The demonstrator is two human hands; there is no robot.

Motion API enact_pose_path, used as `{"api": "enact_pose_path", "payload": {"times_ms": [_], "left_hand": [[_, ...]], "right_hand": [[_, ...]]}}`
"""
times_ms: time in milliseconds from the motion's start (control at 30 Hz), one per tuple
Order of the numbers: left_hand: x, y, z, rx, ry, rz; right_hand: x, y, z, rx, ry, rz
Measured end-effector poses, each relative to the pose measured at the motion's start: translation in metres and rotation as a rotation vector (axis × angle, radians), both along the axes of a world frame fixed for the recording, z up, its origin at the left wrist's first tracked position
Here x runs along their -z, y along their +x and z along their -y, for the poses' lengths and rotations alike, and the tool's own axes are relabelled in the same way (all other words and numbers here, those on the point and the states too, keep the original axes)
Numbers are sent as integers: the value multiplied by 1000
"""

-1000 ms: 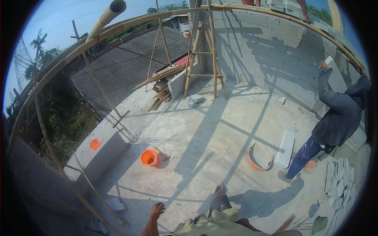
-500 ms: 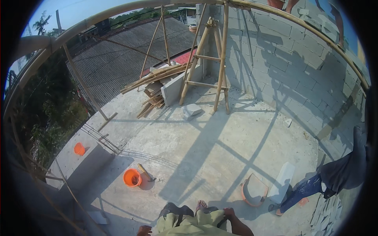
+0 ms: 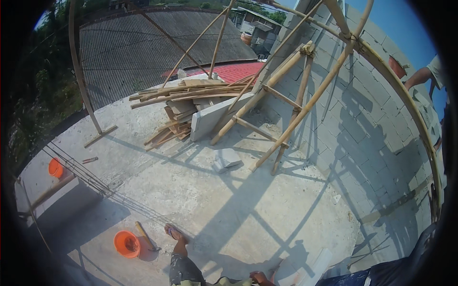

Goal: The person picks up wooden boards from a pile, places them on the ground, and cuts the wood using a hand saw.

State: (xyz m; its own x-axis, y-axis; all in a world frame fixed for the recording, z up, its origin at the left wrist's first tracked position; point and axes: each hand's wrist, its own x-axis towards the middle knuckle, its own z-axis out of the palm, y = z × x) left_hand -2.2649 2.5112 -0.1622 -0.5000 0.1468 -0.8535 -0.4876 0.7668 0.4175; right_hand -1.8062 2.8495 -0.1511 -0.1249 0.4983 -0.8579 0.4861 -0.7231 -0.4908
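Right hand [image 3: 258,278] low, near six o'clock; can't tell if holding anything. Left hand now gone from sight. White block [image 3: 320,262] nearest, three o'clock. Foot [image 3: 174,232] now closer to orange bucket [image 3: 127,244], ten o'clock: seems walking, not lifting.

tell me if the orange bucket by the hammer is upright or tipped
Upright: the orange bucket sits on the concrete floor beside the hammer, its round open mouth facing up.
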Motion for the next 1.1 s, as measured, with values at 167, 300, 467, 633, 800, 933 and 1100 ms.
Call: {"api": "enact_pose_path", "payload": {"times_ms": [167, 300, 467, 633, 800, 933, 1100], "left_hand": [[28, -123, -124, 34, 46, -128], [31, -214, -202, 30, 100, -243], [21, -309, -273, 33, 127, -349], [7, -390, -332, 82, 110, -421], [11, -468, -371, 135, 50, -476], [-7, -530, -391, 148, 14, -525], [-7, -592, -404, 161, 78, -658]], "right_hand": [[-10, -181, -76, -275, 97, 159], [-24, -322, -171, -370, 230, 179], [-42, -470, -266, -427, 353, 129], [-48, -579, -328, -452, 406, 113], [-35, -670, -368, -483, 419, 173], [-27, -732, -375, -504, 414, 247], [-35, -785, -354, -479, 389, 290]]}}
